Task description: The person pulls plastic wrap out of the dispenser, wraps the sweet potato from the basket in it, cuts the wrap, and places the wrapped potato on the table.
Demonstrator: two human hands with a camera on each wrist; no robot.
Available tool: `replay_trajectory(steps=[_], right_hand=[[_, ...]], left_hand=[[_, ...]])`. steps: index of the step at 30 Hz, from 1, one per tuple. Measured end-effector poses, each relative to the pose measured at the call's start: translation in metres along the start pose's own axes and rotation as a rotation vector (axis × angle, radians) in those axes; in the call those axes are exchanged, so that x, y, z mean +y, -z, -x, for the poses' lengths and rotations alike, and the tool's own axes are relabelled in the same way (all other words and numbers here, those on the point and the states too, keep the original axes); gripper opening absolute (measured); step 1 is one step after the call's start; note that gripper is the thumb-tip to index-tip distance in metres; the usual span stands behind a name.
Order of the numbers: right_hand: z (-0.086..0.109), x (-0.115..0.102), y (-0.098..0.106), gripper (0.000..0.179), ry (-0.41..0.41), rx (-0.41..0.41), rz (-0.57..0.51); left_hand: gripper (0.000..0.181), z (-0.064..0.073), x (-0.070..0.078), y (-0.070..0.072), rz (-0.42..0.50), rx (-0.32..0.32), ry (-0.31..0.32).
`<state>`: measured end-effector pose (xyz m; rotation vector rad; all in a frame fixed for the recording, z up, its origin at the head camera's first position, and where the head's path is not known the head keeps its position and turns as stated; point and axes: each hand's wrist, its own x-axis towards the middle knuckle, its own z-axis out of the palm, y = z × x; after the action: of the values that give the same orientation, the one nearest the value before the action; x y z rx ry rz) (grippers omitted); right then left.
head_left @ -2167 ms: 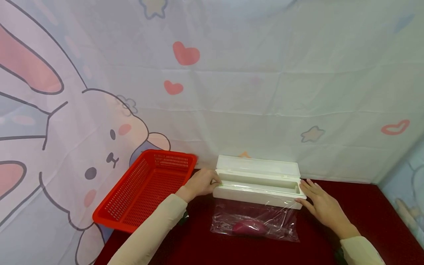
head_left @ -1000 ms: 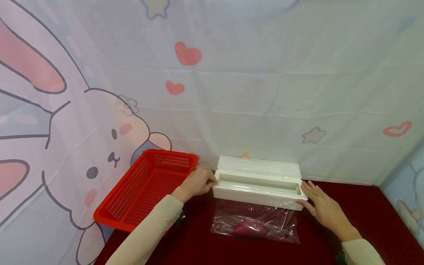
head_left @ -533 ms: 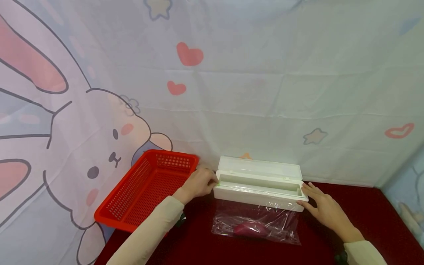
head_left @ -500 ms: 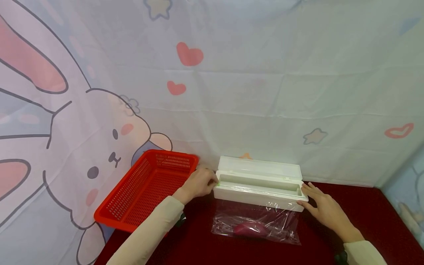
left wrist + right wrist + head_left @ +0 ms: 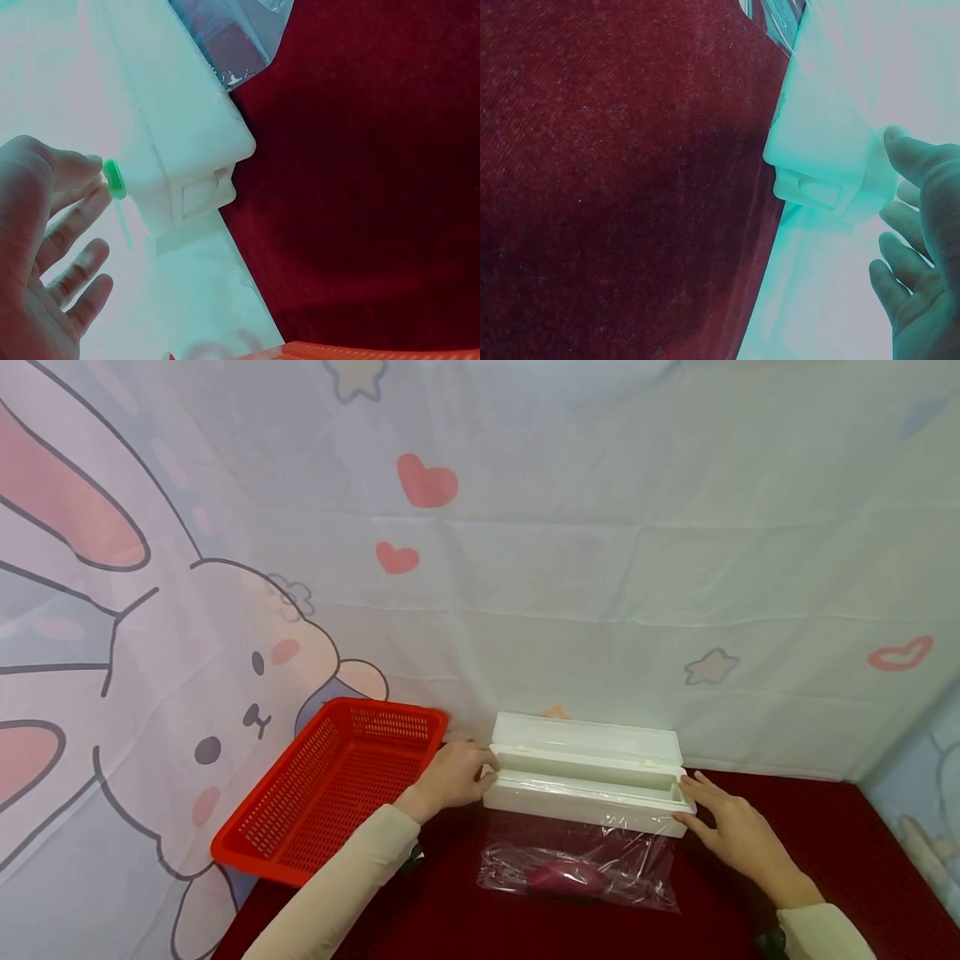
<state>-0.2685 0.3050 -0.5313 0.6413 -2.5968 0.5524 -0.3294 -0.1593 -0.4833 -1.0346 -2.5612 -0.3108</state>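
A long white cling film dispenser [image 5: 588, 810] stands with its lid [image 5: 588, 737] raised and a roll [image 5: 585, 783] inside. Clear film [image 5: 637, 877] runs from its front edge down over a pink oval thing [image 5: 566, 877] on the table. At the dispenser's left end, my left hand [image 5: 453, 774] has thumb and forefinger bent at a small green slider [image 5: 114, 178], pinching it. My right hand [image 5: 738, 835] rests against the right end, its thumb at the front corner and its fingers extended along the end; the wrist view shows the lower fingers loosely bent.
A red plastic basket [image 5: 277, 870] with slotted walls stands left of the dispenser, close to my left forearm. Dark red cloth [image 5: 817, 827] covers the table. Behind it hangs a pale curtain [image 5: 570, 568] printed with a rabbit and hearts, near the raised lid.
My left fingers have shifted slightly at the dispenser's left end, the thumb and forefinger looking a little further apart. The right hand, dispenser and film stay almost as they were.
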Motion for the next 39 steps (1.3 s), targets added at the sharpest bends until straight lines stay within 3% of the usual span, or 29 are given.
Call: replay_trajectory(steps=[15, 22, 39], right_hand=[[-0.003, -0.011, 0.002, 0.048, 0.012, 0.060, 0.018], [-0.003, -0.015, -0.002, 0.039, 0.053, 0.118, 0.005], [-0.010, -0.019, -0.012, 0.022, 0.158, 0.185, 0.043]], left_hand=[[0.011, -0.002, 0.010, -0.001, -0.020, -0.007, 0.032], [0.012, -0.004, 0.014, -0.005, 0.012, -0.053, 0.067], [0.013, -0.005, 0.018, -0.014, 0.002, -0.073, 0.082]])
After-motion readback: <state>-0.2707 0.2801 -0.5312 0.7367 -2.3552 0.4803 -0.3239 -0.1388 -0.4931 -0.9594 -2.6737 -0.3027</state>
